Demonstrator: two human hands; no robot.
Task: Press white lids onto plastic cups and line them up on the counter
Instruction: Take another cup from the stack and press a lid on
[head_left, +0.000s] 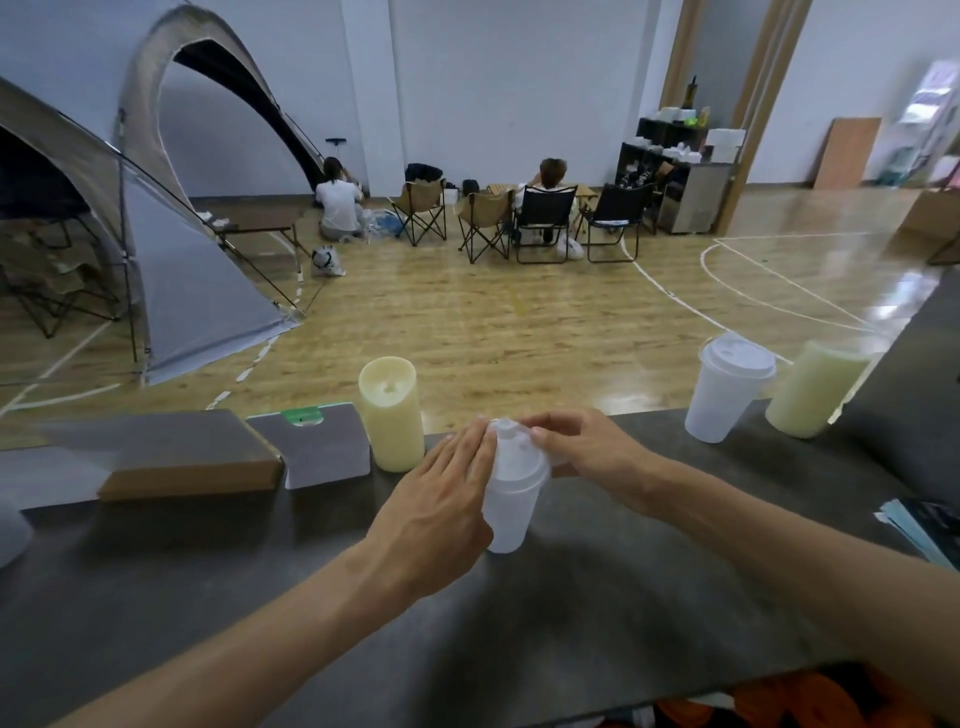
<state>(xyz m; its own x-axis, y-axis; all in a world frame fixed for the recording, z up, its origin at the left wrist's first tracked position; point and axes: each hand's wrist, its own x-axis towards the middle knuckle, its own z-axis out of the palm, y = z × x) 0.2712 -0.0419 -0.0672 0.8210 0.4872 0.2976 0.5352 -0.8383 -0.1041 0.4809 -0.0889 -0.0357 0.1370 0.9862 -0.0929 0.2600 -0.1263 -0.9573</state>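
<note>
A translucent plastic cup (508, 512) stands on the dark counter (571, 613) in the middle of the view, with a white lid (514, 453) on top of it. My left hand (441, 499) wraps the cup's left side, fingers lying against the lid's edge. My right hand (582, 451) grips the lid's right rim from the far side. A second cup (719, 402) with a white lid (737, 354) on it stands at the counter's far right edge.
Two pale yellow cylinders stand on the counter, one (390, 413) just left of my hands, one (815, 392) beside the lidded cup. A cardboard box (182, 457) and a grey card (322, 447) lie at left. Papers (919, 525) lie at right.
</note>
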